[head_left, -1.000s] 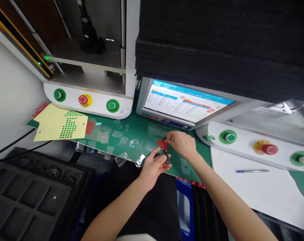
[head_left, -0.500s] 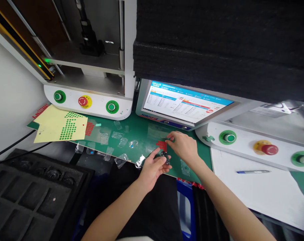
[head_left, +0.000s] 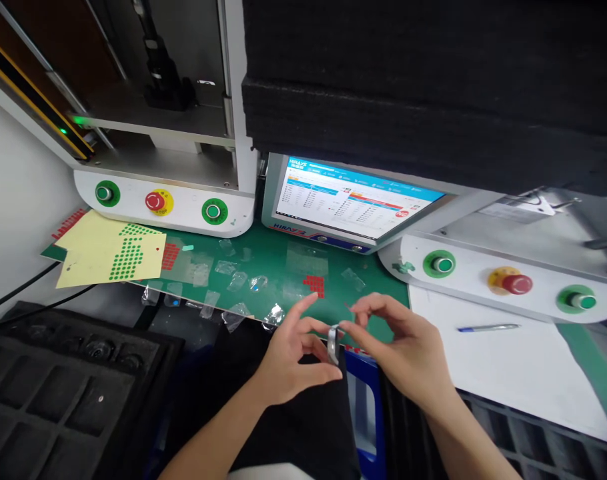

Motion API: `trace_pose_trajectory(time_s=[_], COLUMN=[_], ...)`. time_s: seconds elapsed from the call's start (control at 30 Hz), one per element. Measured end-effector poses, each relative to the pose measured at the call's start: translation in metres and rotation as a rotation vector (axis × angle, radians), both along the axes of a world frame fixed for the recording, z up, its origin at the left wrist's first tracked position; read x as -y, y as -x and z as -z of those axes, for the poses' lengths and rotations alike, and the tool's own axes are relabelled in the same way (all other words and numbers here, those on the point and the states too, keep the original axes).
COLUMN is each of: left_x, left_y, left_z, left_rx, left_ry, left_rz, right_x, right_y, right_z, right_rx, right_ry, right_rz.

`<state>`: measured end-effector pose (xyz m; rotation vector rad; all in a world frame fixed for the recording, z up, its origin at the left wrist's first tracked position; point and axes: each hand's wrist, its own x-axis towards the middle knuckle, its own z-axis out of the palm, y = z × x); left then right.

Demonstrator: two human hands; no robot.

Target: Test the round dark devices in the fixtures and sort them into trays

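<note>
My left hand (head_left: 296,357) grips a small round part (head_left: 333,345) with a silvery rim and a dark side, turned edge-on between the thumb and fingers. Close against it is my right hand (head_left: 408,343), its thumb tip at the upper edge of the part. A small red sticker (head_left: 347,306) shows at the right index fingertip; how the fingers hold it is partly hidden. Beyond both hands, a clear sheet with red stickers (head_left: 314,285) lies on the green mat (head_left: 268,260), just past the left index fingertip.
Clear film scraps (head_left: 237,280) litter the mat. Yellow sheets with green dots (head_left: 126,257) lie left. A monitor (head_left: 353,200) and button panels (head_left: 163,203) stand behind. A pen (head_left: 488,328) rests on white paper (head_left: 508,367) at right; a black foam tray (head_left: 58,393) is lower left.
My right hand has moved from the red sticker sheet toward me, with a red sticker at its fingertip. My left hand has turned the round part edge-on. The view has shifted slightly.
</note>
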<state>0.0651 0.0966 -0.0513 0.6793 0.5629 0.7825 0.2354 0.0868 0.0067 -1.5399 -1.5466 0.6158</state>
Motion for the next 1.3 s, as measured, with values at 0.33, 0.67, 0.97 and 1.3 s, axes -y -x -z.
trace_pose_trajectory(time_s=[0.33,0.67,0.97,1.3], left_x=[0.017,0.032,0.035,0.034], left_y=[0.019,0.013,0.012,0.008], left_z=[-0.035,-0.041,-0.038,-0.037], left_rx=[0.095,0.030,0.010,-0.017], left_ry=[-0.449,-0.644,-0.662,-0.702], left_rz=[0.138,0.054,0.024,0.003], right_x=[0.036,0.050,0.054,0.055], right_y=[0.017,0.019,0.019,0.018], right_z=[-0.022,-0.032,-0.026,-0.028], right_rx=[-0.248,-0.312,-0.367,-0.330], right_ry=[-0.068,-0.116,-0.114,-0.172], right_rz=[-0.099,-0.054,0.168,0.046])
